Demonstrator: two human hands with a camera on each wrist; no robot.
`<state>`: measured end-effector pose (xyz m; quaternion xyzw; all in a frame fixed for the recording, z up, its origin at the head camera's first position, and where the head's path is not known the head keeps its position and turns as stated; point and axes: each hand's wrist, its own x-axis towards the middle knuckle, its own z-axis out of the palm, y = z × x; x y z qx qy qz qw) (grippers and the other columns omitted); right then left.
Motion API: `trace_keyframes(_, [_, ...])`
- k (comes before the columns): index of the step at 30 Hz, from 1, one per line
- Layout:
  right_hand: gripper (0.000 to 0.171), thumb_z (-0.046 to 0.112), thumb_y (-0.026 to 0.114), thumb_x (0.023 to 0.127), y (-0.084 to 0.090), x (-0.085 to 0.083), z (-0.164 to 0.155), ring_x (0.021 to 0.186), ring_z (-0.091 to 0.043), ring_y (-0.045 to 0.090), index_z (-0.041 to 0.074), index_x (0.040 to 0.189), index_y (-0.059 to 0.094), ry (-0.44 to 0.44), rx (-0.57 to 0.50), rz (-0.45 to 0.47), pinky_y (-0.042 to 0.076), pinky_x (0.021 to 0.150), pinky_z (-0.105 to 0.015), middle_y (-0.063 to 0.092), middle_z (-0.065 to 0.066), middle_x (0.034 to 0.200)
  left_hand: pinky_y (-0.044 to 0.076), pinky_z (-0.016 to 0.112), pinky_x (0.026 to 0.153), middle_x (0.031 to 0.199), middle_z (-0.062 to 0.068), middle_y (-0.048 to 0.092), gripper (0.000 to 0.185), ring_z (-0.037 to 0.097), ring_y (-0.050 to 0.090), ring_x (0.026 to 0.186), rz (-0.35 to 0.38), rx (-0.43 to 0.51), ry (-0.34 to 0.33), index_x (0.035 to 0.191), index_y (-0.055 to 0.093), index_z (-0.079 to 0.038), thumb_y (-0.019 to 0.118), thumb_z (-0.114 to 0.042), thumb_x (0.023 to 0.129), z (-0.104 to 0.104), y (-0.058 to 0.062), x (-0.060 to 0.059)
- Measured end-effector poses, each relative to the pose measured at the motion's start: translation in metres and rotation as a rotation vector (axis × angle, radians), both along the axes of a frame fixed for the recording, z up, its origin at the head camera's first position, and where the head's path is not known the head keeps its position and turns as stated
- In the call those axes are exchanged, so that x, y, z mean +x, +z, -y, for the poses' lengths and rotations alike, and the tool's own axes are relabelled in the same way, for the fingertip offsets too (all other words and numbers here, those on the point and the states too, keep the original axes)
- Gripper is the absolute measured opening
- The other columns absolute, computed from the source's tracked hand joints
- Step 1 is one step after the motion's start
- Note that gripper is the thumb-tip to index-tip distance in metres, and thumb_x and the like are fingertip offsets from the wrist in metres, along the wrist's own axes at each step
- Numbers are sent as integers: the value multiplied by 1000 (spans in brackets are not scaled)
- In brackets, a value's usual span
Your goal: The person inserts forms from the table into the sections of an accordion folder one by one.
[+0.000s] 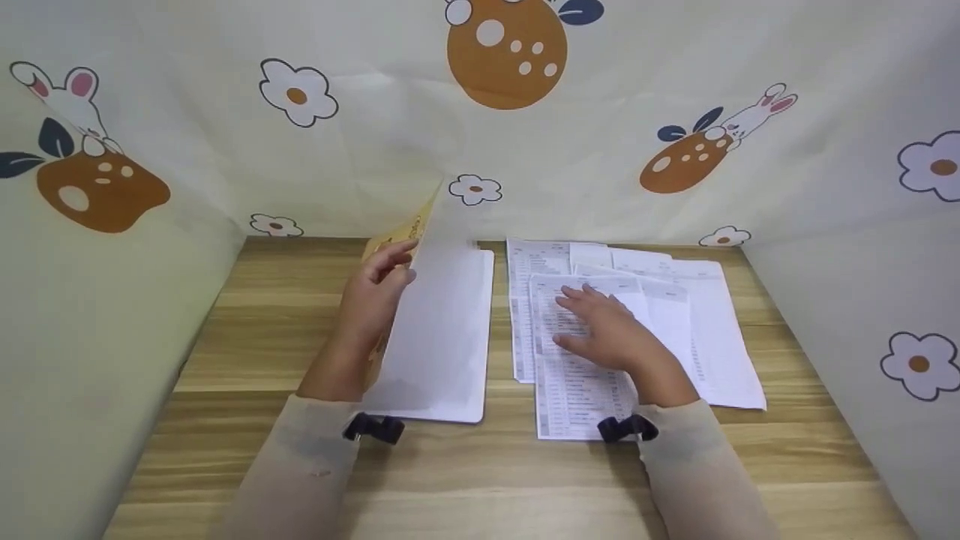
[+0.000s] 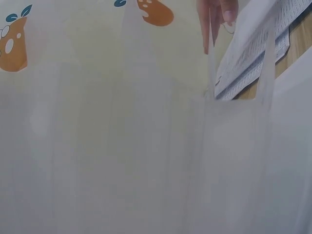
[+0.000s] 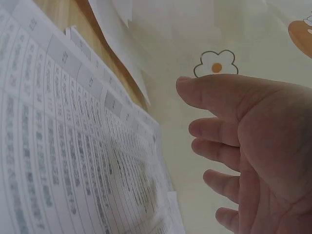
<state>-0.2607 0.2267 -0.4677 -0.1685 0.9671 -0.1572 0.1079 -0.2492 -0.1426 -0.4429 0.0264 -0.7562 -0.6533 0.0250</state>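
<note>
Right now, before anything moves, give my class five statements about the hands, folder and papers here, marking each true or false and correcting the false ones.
1. The left hand holds the yellow cover of a folder. True.
2. The folder is fully closed. False: its cover is raised.
3. The right hand is over printed sheets. True.
4. The printed sheets lie left of the folder. False: they lie to its right.
5. The backdrop shows flowers. True.

Head view forward-down, close wrist views, shared papers (image 1: 574,397)
</note>
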Motion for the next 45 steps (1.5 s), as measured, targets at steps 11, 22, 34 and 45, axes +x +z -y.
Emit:
trace_keyframes(11, [73,45,69,100,4,-1,-11,168,-36,17,20,164,45,4,-23,-3,12,134,-63,33,-1,176,48,39,106,141,9,57,41,25,55,125,-14,86,27,140,70,-25,59,-23,101,-5,-2,0])
trace_keyframes(22, [77,53,70,99,10,-4,-24,170,-34,9,31,166,40,-111,-48,40,13,132,-68,25,6,179,47,38,104,138,9,58,39,24,53,122,-65,104,52,137,71,-21,63,-20,100,-13,-6,-4])
trace_keyframes(34, [77,52,68,100,11,-7,-40,169,-37,10,28,167,39,-154,-47,52,12,132,-69,25,2,180,45,35,91,139,7,58,39,21,52,108,-50,100,47,138,71,-22,66,-23,99,-18,-8,-5])
trace_keyframes(45, [80,56,66,100,9,-12,-51,168,-42,12,24,168,38,-179,-45,81,14,131,-70,23,-3,180,44,33,83,142,5,56,38,21,49,103,-22,84,31,138,70,-26,67,-27,100,-19,-11,-6])
